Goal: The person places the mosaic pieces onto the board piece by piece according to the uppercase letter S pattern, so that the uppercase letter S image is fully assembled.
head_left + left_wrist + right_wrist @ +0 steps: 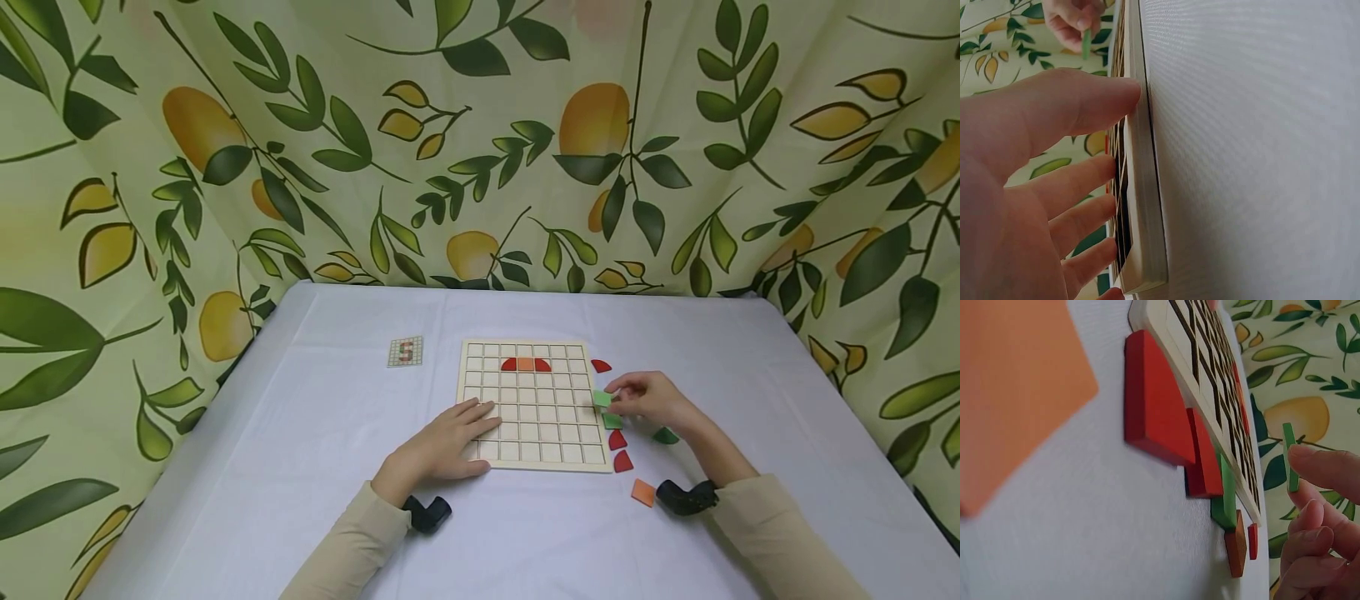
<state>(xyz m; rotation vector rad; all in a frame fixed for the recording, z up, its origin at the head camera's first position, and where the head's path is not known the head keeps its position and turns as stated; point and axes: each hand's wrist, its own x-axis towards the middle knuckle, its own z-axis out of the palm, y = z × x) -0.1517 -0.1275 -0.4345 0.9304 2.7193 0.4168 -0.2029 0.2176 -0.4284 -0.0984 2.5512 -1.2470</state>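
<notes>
A pale wooden grid board lies on the table. Near its far edge, an orange square tile sits in the grid between two red quarter-round tiles. My left hand rests with spread fingers on the board's near left corner, its thumb against the edge. Between thumb and forefinger, my right hand pinches a green square tile, raised near the board's right side. Below it on the table lies another green square tile.
Right of the board lie several red quarter-round tiles, a green curved tile partly under the right arm, and an orange square tile. A small pattern card lies left of the board. A leaf-print curtain hangs behind.
</notes>
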